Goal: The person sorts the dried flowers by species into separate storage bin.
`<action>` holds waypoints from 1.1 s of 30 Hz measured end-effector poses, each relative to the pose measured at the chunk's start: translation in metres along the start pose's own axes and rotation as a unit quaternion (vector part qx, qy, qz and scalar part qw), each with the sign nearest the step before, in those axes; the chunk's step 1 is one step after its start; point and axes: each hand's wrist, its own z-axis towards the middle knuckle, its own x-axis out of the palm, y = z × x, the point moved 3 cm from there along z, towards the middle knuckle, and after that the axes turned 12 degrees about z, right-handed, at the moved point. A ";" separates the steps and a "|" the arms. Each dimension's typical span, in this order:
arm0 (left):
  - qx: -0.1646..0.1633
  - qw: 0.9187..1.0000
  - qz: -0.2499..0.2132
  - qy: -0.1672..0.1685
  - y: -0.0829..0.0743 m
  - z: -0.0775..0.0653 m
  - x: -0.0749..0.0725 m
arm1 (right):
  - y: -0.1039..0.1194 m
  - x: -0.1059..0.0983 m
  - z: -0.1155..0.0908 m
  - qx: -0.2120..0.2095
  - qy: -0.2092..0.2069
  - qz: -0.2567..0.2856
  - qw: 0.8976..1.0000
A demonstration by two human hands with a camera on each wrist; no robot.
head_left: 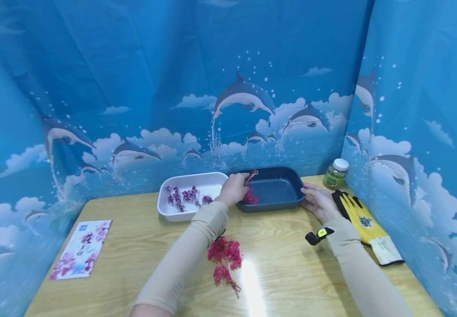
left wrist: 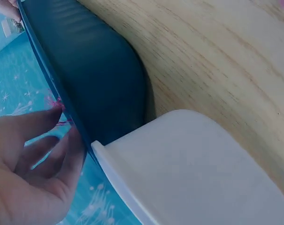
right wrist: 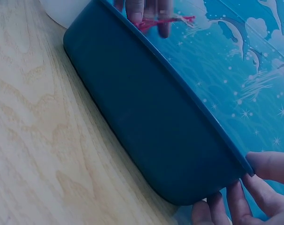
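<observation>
My left hand (head_left: 234, 188) is at the left end of a dark blue tray (head_left: 276, 205), pinching a sprig of red dried flowers (head_left: 250, 197). The sprig's blossoms hang inside the tray, and its stem end sticks up past the fingers. In the left wrist view, the thumb and fingers meet right beside the rim. My right hand (head_left: 318, 202) grips the tray's right end. Seen from the right wrist, the thumb lies on the rim and the other fingers (right wrist: 235, 201) curl against the outer wall below it.
A white tray (head_left: 164, 213) with several purple flower sprigs (head_left: 177, 198) stands left of the blue one. A pink flower bunch (head_left: 225, 256) lies in front. A printed packet (head_left: 82, 250) lies left; a lidded jar (head_left: 336, 174) and yellow glove (head_left: 364, 222) are right.
</observation>
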 end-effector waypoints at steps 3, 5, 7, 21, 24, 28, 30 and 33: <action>-0.007 0.999 0.002 -0.032 0.000 0.000 -0.005 | 0.000 0.000 -0.001 0.001 0.003 -0.002 1.000; -0.017 0.999 -0.011 -0.047 0.002 -0.001 -0.010 | 0.000 0.000 -0.001 0.003 0.004 -0.004 1.000; -0.028 0.998 -0.030 -0.057 0.004 -0.004 -0.014 | 0.000 0.000 -0.001 0.004 0.004 -0.006 1.000; -0.008 0.987 -0.114 -0.116 0.010 -0.033 -0.047 | 0.005 -0.001 -0.002 0.009 0.017 -0.009 1.000; 0.025 0.987 -0.113 -0.112 0.010 -0.045 -0.054 | 0.008 0.000 -0.003 0.009 0.021 0.000 1.000; 0.100 0.987 -0.068 -0.102 0.011 -0.065 -0.056 | 0.009 0.001 -0.004 0.014 0.025 0.011 1.000; 0.133 0.986 -0.037 -0.096 0.013 -0.075 -0.053 | 0.008 0.002 -0.004 0.019 0.024 0.013 0.999; 0.151 0.985 -0.004 -0.080 0.017 -0.089 -0.047 | 0.005 0.003 -0.003 0.029 0.019 0.023 0.999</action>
